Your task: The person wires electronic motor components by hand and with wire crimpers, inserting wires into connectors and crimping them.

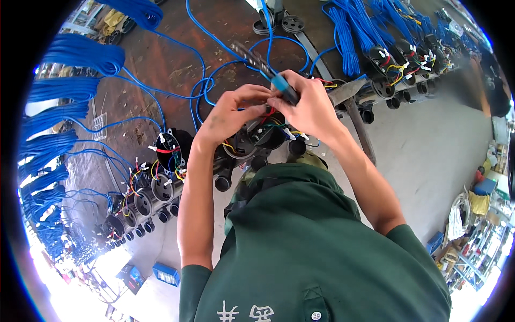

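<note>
My right hand (pixel 312 110) is closed around a hand tool (pixel 284 88) with a teal and black handle. Its long, notched metal end points to the upper left and is blurred. Facing it, my left hand (pixel 229 115) pinches at a short red wire (pixel 270 112), and the fingertips of both hands nearly meet there. Just below them sits an open round black housing (pixel 268 138), with green, yellow and red wires and white connectors (pixel 296 134) sticking out. What lies between my fingertips is partly hidden.
A hammer (pixel 357 115) rests right of my right hand. Similar wired housings (pixel 162 187) line the bench edge on both sides. Coiled blue cables (pixel 80 56) hang at left; more bundles (pixel 346 37) lie upper right. Loose blue cable loops cross the worn brown bench top (pixel 155 64).
</note>
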The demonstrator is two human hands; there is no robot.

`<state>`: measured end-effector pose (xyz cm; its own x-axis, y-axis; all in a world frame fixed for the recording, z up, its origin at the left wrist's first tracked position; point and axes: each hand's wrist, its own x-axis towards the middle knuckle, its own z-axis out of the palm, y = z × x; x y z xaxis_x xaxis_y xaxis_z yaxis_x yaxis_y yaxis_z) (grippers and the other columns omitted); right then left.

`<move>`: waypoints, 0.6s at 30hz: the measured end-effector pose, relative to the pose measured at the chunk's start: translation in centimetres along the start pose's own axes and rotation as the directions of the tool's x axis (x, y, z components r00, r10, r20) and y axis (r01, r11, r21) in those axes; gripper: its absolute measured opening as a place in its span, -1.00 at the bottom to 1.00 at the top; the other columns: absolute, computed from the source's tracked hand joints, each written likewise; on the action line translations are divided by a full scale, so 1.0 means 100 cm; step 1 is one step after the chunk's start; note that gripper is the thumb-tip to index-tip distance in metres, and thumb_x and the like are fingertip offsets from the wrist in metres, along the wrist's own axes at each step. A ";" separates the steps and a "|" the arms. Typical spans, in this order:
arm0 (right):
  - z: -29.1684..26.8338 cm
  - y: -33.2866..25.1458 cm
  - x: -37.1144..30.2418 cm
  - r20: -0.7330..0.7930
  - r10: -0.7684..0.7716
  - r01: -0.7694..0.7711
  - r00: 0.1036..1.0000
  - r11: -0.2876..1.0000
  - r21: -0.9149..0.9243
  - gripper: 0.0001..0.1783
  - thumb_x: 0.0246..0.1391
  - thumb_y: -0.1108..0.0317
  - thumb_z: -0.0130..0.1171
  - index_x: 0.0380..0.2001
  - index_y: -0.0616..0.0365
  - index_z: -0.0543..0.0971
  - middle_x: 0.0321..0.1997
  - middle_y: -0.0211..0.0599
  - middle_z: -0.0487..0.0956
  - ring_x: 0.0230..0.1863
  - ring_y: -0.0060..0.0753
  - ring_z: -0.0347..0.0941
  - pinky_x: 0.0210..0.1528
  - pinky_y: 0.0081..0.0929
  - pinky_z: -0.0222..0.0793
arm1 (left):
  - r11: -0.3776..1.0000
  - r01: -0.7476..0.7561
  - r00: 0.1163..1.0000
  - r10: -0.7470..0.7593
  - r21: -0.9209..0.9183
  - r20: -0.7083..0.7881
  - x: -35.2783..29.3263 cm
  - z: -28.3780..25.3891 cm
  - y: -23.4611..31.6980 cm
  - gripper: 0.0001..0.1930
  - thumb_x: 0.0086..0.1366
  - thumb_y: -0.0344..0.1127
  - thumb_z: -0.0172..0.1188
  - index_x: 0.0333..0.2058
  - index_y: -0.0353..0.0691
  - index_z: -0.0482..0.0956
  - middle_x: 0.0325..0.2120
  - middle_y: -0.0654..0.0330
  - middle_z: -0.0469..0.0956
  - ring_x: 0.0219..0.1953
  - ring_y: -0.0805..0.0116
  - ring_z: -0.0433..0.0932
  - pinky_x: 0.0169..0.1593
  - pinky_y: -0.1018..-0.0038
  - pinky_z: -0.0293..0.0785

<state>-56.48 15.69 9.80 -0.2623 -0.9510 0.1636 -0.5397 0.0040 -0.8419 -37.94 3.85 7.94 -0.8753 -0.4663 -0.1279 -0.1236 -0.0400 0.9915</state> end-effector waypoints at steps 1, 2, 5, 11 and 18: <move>0.001 -0.006 -0.003 -0.016 -0.060 0.060 0.998 0.998 0.004 -0.72 0.08 0.39 0.45 -0.19 0.20 0.59 -0.47 -0.17 0.66 -0.51 -0.21 0.59 -0.35 -0.38 0.46 | 1.000 0.006 0.998 -0.006 0.014 0.055 0.001 -0.001 -0.002 -0.78 0.40 -0.49 0.26 -0.03 -0.37 0.73 0.06 0.19 0.61 0.01 0.47 0.59 0.06 0.50 0.53; 0.002 -0.009 -0.004 -0.033 -0.118 0.119 0.992 0.993 0.008 -0.71 0.07 0.38 0.45 -0.17 0.19 0.59 -0.47 -0.14 0.64 -0.49 -0.13 0.58 -0.33 -0.36 0.46 | 1.000 0.011 0.994 -0.014 0.028 0.111 0.000 -0.001 -0.004 -0.78 0.40 -0.49 0.26 -0.03 -0.36 0.73 0.03 0.21 0.63 0.00 0.49 0.59 0.05 0.51 0.52; 0.000 -0.007 -0.009 -0.006 -0.202 0.202 0.979 0.979 -0.018 -0.68 0.07 0.38 0.43 -0.12 0.16 0.60 -0.45 -0.07 0.62 -0.43 0.05 0.55 -0.31 -0.33 0.46 | 0.997 0.053 0.999 -0.053 0.049 -0.005 -0.008 0.008 -0.001 -0.80 0.40 -0.47 0.29 -0.05 -0.32 0.75 -0.13 0.38 0.71 -0.05 0.58 0.57 0.02 0.53 0.51; 0.008 0.003 -0.013 -0.108 0.077 -0.059 0.991 0.986 0.157 -0.71 0.04 0.45 0.48 -0.18 0.17 0.61 -0.47 -0.22 0.69 -0.45 -0.24 0.67 -0.38 -0.36 0.51 | 0.999 -0.053 0.995 0.054 0.005 -0.086 -0.006 0.019 -0.020 -0.81 0.38 -0.43 0.30 -0.12 -0.39 0.76 0.08 0.11 0.61 -0.02 0.38 0.63 0.10 0.41 0.52; 0.003 0.009 -0.014 0.102 0.409 -0.391 0.907 0.727 0.565 -0.77 0.14 0.45 0.46 -0.23 0.25 0.58 -0.41 -0.36 0.67 -0.44 -0.60 0.61 -0.46 -0.56 0.49 | 0.999 -0.034 0.995 0.037 0.031 -0.097 -0.012 0.028 -0.016 -0.81 0.43 -0.37 0.24 -0.24 -0.40 0.73 0.06 0.08 0.60 0.02 0.32 0.59 0.15 0.35 0.47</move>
<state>-56.38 16.90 8.67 -0.3771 -0.8924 -0.2478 0.1622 0.1998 -0.9663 -38.04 6.92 6.48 -0.8297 -0.5512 -0.0882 -0.1077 0.0032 0.9942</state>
